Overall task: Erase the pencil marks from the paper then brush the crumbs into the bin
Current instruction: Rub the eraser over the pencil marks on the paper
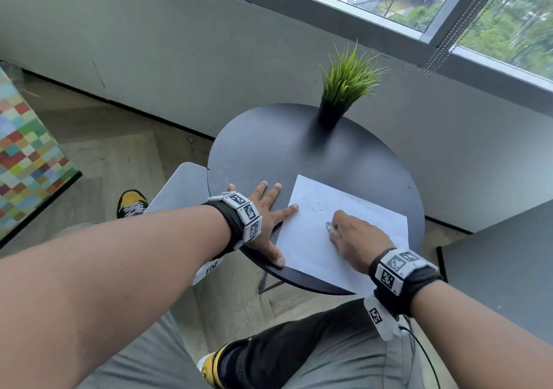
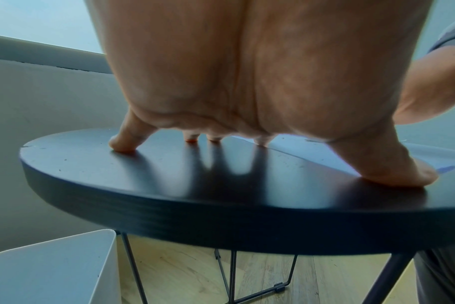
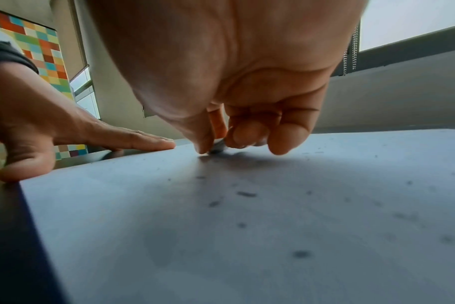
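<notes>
**Erasing under way, sheet pinned at its left edge**

From the head view, I have my left hand (image 1: 263, 209) spread flat, fingers straight, on the round black tabletop (image 1: 269, 149). Its forefinger tip and thumb tip sit on the left edge of the paper (image 1: 305, 239), I judge so the sheet cannot slide while I rub. My right hand (image 1: 356, 236) lies over the middle of the sheet with fingers curled, pinching a small pale eraser (image 1: 329, 226) against the page. Faint pencil marks (image 1: 314, 203) show on the far part of the sheet, so the erasing looks unfinished. A potted grass plant (image 1: 344, 89) stands at the far side, well apart from the work. A white bin (image 1: 182, 185) sits just beside the tabletop on my left, below its rim, handy for sweeping crumbs off that side.

In the left wrist view, 5 fingertips press the tabletop, the thumb (image 2: 403, 172) at the paper's edge. The hand is arched so weight goes down through the tips. The bin's white rim shows below, next to the table legs (image 2: 231, 277).

In the right wrist view, thumb and forefinger nip the eraser down on the paper, only a sliver of it visible. The other fingers are tucked in. Dark crumbs (image 3: 244, 194) lie scattered over the near part of the sheet, waiting for the brushing step.
</notes>
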`<state>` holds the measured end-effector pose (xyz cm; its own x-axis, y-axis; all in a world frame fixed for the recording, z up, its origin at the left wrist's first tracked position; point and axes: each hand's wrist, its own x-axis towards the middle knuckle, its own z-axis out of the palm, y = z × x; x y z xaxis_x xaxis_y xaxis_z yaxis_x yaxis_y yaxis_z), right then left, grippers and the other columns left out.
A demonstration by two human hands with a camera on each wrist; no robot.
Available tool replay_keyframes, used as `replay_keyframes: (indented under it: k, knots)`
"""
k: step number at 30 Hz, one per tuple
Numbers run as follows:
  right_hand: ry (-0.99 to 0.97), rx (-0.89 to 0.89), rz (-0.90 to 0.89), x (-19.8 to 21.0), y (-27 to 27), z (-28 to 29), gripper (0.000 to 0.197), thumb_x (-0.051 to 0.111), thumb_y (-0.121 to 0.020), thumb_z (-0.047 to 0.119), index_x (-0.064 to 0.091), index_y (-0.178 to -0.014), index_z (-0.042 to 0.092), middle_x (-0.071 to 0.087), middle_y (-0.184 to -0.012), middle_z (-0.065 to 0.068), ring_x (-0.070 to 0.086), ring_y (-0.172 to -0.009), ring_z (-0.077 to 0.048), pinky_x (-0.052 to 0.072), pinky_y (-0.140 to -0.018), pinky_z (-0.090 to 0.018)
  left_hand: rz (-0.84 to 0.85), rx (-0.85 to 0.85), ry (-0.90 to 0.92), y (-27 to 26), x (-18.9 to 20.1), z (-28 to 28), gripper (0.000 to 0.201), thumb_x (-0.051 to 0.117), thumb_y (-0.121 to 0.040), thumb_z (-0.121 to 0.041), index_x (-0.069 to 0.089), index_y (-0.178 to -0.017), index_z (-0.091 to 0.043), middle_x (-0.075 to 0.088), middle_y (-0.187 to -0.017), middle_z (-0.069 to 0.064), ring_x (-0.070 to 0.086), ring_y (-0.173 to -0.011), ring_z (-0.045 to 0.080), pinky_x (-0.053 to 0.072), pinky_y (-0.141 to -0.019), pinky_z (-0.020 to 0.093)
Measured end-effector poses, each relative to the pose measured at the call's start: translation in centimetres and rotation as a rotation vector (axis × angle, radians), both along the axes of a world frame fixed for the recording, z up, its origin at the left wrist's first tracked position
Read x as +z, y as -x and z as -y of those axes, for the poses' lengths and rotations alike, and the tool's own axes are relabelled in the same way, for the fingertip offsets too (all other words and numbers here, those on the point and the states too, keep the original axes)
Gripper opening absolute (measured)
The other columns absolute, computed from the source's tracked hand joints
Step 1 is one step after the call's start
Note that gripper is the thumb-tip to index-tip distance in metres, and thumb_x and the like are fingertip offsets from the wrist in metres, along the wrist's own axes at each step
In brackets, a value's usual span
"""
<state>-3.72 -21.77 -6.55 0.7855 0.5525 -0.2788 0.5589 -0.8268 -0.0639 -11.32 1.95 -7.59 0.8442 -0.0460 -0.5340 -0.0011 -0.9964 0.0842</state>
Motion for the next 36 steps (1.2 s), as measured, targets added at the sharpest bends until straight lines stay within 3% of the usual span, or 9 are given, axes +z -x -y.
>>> replay_keyframes:
  k: [5,10,15,19,21,24,27,33,36]
  knots:
    - [-0.033,0.034,-0.014,0.4,2.4,-0.7,0.026,0.028,-0.102,0.046,0.037,-0.094,0.023,0.057,-0.092,-0.002,0.058,-0.082,-0.031,0.051,-0.075,-0.044,0.011,-0.001,-0.004,0.2,-0.2,0.1,0.122,0.048,-0.056,-0.101,-0.020,-0.148,-0.058,-0.037,-0.161,-0.003,-0.027,-0.151,0.029,0.001,-0.102,0.086]
    - [-0.056,0.352,-0.063,0.5,6.7,-2.7,0.026,0.031,-0.101,0.048,0.041,-0.100,0.024,0.054,-0.093,0.001,0.057,-0.081,-0.028,0.050,-0.070,-0.044,0.018,0.003,-0.014,0.1,-0.3,0.3,0.125,0.053,-0.056,-0.099,-0.020,-0.149,-0.057,-0.037,-0.161,-0.003,-0.027,-0.151,0.029,0.003,-0.103,0.086]
    - [-0.049,0.054,0.006,0.7,2.4,-2.6,0.027,0.028,-0.101,0.048,0.038,-0.097,0.024,0.059,-0.099,-0.003,0.059,-0.086,-0.032,0.050,-0.075,-0.042,0.020,0.012,-0.014,0.2,-0.2,0.3,0.125,0.053,-0.057,-0.099,-0.019,-0.149,-0.056,-0.035,-0.162,-0.003,-0.026,-0.152,0.029,0.003,-0.103,0.086]
    - [-0.039,0.270,-0.045,0.5,5.6,-4.4,0.020,0.032,-0.101,0.042,0.027,-0.088,0.028,0.056,-0.094,-0.004,0.056,-0.081,-0.032,0.047,-0.068,-0.041,0.029,0.011,-0.008,0.1,-0.6,0.3,0.125,0.053,-0.056,-0.099,-0.019,-0.149,-0.056,-0.036,-0.162,-0.002,-0.026,-0.151,0.029,0.002,-0.102,0.086]
    - [-0.052,0.285,-0.070,0.4,6.2,-4.4,0.022,0.032,-0.100,0.046,0.033,-0.093,0.026,0.057,-0.096,-0.002,0.057,-0.083,-0.031,0.050,-0.071,-0.042,0.033,0.011,-0.007,0.1,-0.7,0.2,0.126,0.054,-0.055,-0.099,-0.018,-0.149,-0.056,-0.035,-0.162,-0.002,-0.026,-0.151,0.029,0.002,-0.102,0.086]
    - [-0.073,0.013,-0.075,0.2,2.9,-3.1,0.028,0.030,-0.100,0.051,0.042,-0.102,0.025,0.061,-0.104,-0.003,0.059,-0.095,-0.031,0.049,-0.082,-0.043,0.038,0.016,0.009,0.2,-0.5,0.3,0.126,0.054,-0.054,-0.099,-0.016,-0.150,-0.056,-0.033,-0.163,-0.002,-0.024,-0.152,0.030,0.002,-0.102,0.086]
    - [-0.113,-0.121,-0.078,0.4,0.3,-1.1,0.026,0.034,-0.101,0.049,0.044,-0.102,0.024,0.061,-0.098,-0.003,0.057,-0.092,-0.030,0.046,-0.079,-0.038,0.050,0.019,0.013,0.4,-0.7,0.8,0.125,0.053,-0.057,-0.098,-0.013,-0.153,-0.052,-0.031,-0.164,0.003,-0.023,-0.152,0.034,0.000,-0.105,0.083]
    - [-0.160,-0.092,-0.092,0.1,0.1,0.4,0.022,0.038,-0.100,0.048,0.046,-0.100,0.028,0.058,-0.093,0.002,0.055,-0.085,-0.023,0.044,-0.075,-0.036,0.190,0.067,0.133,0.4,0.2,1.0,0.088,0.046,-0.077,-0.088,0.032,-0.146,-0.035,-0.009,-0.169,0.002,-0.006,-0.155,0.030,0.001,-0.113,0.075]
    - [-0.170,-0.043,-0.089,0.1,0.7,0.5,0.023,0.038,-0.100,0.048,0.046,-0.100,0.027,0.059,-0.094,0.001,0.056,-0.085,-0.024,0.046,-0.076,-0.037,0.187,0.086,0.124,0.1,-0.4,0.6,0.103,0.045,-0.072,-0.093,0.011,-0.156,-0.043,-0.018,-0.168,0.001,-0.014,-0.155,0.025,-0.003,-0.116,0.071]
